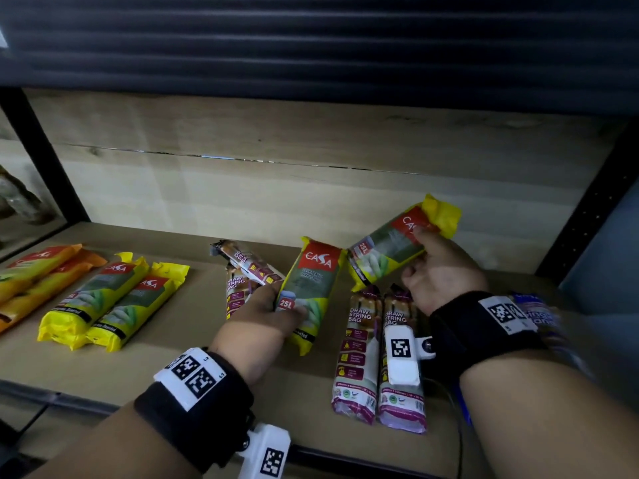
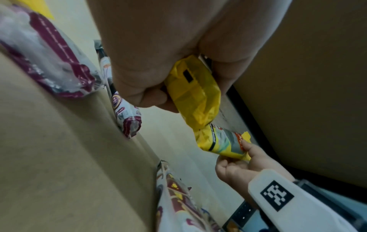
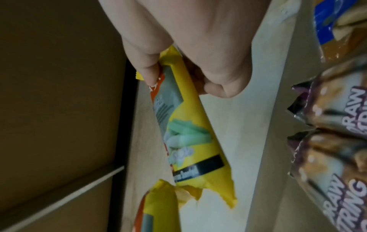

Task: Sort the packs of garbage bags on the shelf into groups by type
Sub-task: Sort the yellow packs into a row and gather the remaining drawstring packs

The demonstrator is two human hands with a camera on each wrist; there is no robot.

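Note:
My left hand (image 1: 276, 307) grips a yellow CASA 25L pack (image 1: 313, 281) near its lower half, lifted off the wooden shelf (image 1: 179, 357); the same pack (image 2: 193, 94) shows under my fingers in the left wrist view. My right hand (image 1: 427, 257) holds a second yellow CASA pack (image 1: 397, 245), raised and tilted, thumb on its red label; the right wrist view shows this pack (image 3: 190, 128) in the grip. Two more yellow packs (image 1: 110, 305) lie side by side at the left. Two purple draw-string packs (image 1: 378, 354) lie below my right hand, and two others (image 1: 245, 271) sit behind my left hand.
Orange packs (image 1: 38, 281) lie at the shelf's far left. A blue pack (image 1: 539, 312) lies partly hidden behind my right wrist. The wooden back wall (image 1: 311, 188) and black uprights (image 1: 594, 202) bound the shelf. Bare board shows between the yellow pair and the centre.

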